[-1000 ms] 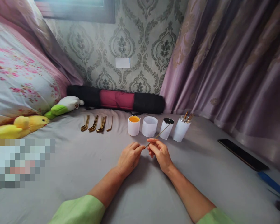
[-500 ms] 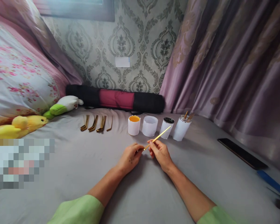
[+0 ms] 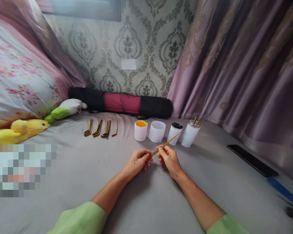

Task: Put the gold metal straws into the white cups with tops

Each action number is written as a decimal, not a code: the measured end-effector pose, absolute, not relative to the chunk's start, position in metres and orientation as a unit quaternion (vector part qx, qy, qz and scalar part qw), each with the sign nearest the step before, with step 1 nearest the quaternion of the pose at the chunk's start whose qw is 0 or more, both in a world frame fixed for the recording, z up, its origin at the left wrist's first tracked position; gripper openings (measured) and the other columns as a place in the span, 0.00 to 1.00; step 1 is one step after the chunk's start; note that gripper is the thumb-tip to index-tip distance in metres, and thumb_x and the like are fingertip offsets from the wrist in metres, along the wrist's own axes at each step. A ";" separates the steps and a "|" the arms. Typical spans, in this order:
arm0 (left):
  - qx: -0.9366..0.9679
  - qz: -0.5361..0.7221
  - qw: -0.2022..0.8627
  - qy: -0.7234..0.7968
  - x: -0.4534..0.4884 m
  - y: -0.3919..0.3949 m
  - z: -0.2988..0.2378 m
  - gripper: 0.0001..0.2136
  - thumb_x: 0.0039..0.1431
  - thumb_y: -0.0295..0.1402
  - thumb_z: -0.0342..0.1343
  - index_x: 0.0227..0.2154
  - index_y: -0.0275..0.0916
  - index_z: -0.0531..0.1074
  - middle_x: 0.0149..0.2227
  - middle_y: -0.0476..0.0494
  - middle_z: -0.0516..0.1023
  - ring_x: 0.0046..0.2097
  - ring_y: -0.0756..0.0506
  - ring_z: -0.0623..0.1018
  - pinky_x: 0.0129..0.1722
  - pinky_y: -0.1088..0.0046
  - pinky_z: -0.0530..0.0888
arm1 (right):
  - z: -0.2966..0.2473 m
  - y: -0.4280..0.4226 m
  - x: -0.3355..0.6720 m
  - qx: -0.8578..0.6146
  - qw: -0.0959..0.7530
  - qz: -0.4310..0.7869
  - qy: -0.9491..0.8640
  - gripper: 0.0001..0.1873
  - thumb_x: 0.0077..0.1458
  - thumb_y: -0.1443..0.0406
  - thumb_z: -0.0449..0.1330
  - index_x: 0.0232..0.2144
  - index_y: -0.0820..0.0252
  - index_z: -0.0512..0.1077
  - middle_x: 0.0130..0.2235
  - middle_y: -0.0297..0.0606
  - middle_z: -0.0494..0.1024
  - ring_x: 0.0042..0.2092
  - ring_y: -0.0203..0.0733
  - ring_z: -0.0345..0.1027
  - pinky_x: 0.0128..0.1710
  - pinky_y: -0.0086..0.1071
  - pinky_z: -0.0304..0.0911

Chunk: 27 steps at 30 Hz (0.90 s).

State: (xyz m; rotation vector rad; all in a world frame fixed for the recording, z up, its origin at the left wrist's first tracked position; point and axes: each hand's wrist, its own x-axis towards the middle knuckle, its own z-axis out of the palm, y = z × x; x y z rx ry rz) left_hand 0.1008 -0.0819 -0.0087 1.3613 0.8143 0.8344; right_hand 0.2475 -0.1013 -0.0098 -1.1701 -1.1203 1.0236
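Observation:
Between my two hands, a thin golden strip [image 3: 171, 139] slants up to the right, its far end in front of a white-wrapped cup with a dark inside [image 3: 174, 136]. My left hand [image 3: 136, 162] pinches the strip's lower end between thumb and fingers. My right hand [image 3: 170, 160] is closed on it a little farther up. Beyond my left hand lie bent golden strips, in a left bundle [image 3: 88, 129], a middle bundle [image 3: 97, 130], a right bundle [image 3: 105, 129] and one single strip [image 3: 115, 130].
Behind my hands stand a cup with an orange inside [image 3: 140, 132], a wide white cup [image 3: 157, 132] and a wrapped jar holding thin sticks [image 3: 190, 136]. A black phone [image 3: 252, 160] and a blue object [image 3: 284, 191] lie right. Plush toys [image 3: 30, 128] line the left; a black-and-red roll [image 3: 122, 103] lies behind.
The golden strip has turned slightly and lost its bright glint. My left hand has rolled a little, showing more of its lower fingers, and my right hand has shifted slightly right.

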 end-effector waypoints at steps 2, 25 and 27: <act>0.574 0.361 0.648 0.348 0.101 -0.082 -0.009 0.13 0.50 0.38 0.49 0.35 0.33 0.67 0.27 0.45 0.72 0.22 0.54 0.69 0.19 0.79 0.63 | -0.009 -0.101 0.247 -0.499 0.575 0.437 -0.478 0.15 0.46 0.55 0.55 0.31 0.62 0.66 0.20 0.28 0.63 0.18 0.27 0.55 0.15 0.22 0.52; 0.409 0.324 0.800 0.297 0.097 -0.080 -0.014 0.12 0.49 0.36 0.53 0.34 0.32 0.68 0.25 0.45 0.71 0.21 0.56 0.67 0.18 0.81 0.58 | -0.007 -0.104 0.247 -0.501 0.568 0.430 -0.491 0.14 0.47 0.56 0.54 0.30 0.61 0.65 0.19 0.27 0.63 0.18 0.28 0.54 0.16 0.23 0.51; 0.411 0.321 0.799 0.301 0.097 -0.081 -0.012 0.12 0.49 0.37 0.53 0.33 0.33 0.68 0.25 0.46 0.71 0.21 0.56 0.66 0.18 0.82 0.58 | -0.007 -0.105 0.248 -0.501 0.568 0.434 -0.488 0.15 0.47 0.55 0.55 0.30 0.61 0.66 0.19 0.28 0.63 0.18 0.28 0.54 0.16 0.23 0.51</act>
